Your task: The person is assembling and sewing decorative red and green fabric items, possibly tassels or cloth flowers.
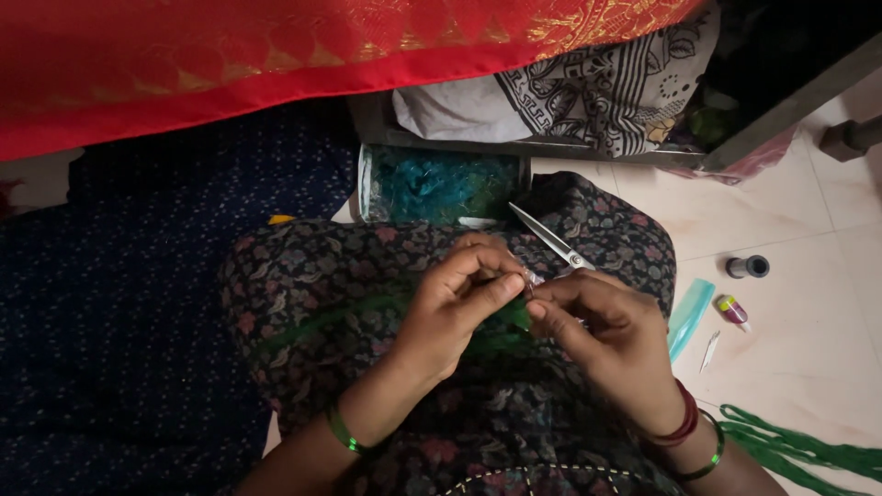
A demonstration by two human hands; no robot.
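My left hand [455, 303] and my right hand [606, 331] meet over my lap, fingertips pinched together on a small piece with green thread [510, 321] running under them. My right hand also holds a pair of small steel scissors [547, 237], their blades pointing up and to the left. What exactly sits between the fingertips is too small to tell. Green bangles are on both wrists, and a red one on the right.
A clear packet of teal and green fibre [439, 186] lies beyond my knee. On the tiled floor to the right are a dark spool [748, 266], a small bottle [732, 310], a teal plastic strip [689, 315] and green cords [799, 448]. Red cloth [276, 55] hangs above.
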